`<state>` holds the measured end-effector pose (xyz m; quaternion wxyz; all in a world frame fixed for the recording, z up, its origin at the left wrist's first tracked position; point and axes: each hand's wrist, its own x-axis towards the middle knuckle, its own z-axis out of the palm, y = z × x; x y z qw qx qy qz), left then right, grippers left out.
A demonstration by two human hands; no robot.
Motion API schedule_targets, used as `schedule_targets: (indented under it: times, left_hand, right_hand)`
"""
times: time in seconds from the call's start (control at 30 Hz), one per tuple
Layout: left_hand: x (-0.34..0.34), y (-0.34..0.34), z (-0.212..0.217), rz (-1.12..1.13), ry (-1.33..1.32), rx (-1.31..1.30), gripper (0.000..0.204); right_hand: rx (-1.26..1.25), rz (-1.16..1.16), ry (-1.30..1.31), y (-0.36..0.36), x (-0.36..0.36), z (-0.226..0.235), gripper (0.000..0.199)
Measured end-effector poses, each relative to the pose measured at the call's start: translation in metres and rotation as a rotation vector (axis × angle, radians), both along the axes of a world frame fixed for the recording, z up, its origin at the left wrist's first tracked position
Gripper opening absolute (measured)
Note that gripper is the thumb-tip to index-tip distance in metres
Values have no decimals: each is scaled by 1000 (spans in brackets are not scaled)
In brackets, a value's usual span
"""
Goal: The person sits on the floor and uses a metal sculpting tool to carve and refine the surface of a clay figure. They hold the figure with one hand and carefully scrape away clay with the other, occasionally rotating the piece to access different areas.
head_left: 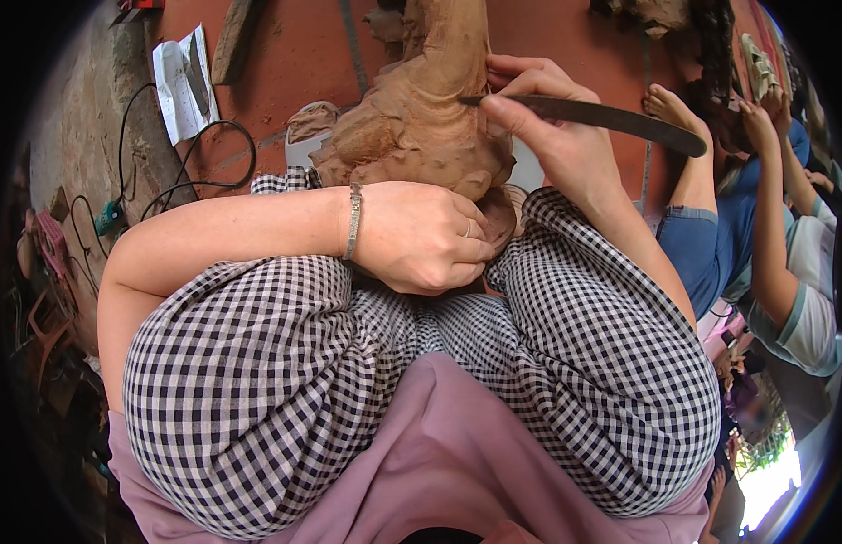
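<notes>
A brown wood carving (410, 118) with a knobbly, ridged lower part stands between my knees, and its upper part runs out past the top of the view. My left hand (425, 238) is closed at the carving's near lower end, its fingers curled over the edge; the fingertips are partly hidden. In my right hand (557, 122) is a dark, narrow, slightly curved file (625, 120), pinched between thumb and fingers. The file's left tip touches or lies just over the carving's right side, while its rounded end points out to the right.
White paper (170, 91) with a dark blade on it lies at upper left, near a black cable (251, 150) and a wood strip (232, 41). A thick grey-brown slab (104, 118) borders the red tiled floor (566, 27). A barefoot co-worker (702, 245) sits close on the right.
</notes>
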<state>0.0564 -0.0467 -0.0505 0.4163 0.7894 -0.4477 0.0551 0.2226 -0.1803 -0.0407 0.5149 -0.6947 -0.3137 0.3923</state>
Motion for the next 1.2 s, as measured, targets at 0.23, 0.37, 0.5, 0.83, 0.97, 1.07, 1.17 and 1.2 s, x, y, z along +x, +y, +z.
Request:
schedule_targets:
  times: [0.23, 0.37, 0.5, 0.83, 0.97, 1.07, 1.17, 1.2]
  left_hand:
    - [1, 1, 2, -14, 26, -11, 29]
    - [0, 2, 0, 10, 13, -34, 27]
    - [-2, 0, -4, 55, -23, -45, 25]
    - [-7, -2, -8, 133, -95, 8, 24]
    - [-4, -11, -17, 129, -99, 58, 16]
    - [-6, -13, -19, 159, -123, 77, 13]
    - [-3, -22, -25, 184, -155, 27, 12]
    - [-3, -23, -26, 191, -165, -7, 11]
  right_hand:
    - [-26, -48, -3, -2, 9, -6, 18]
    - [85, -50, -160, -2, 0, -5, 14]
    - [164, -135, -190, -10, -5, 8, 16]
    - [-142, 122, -98, -17, 33, 106, 10]
    - [-214, 23, 84, 13, 0, 86, 15]
    - [-131, -145, 278, 25, -29, 47, 16]
    - [-147, -295, 203, 18, -52, 26, 21]
    - [-231, -334, 116, 17, -57, 26, 21]
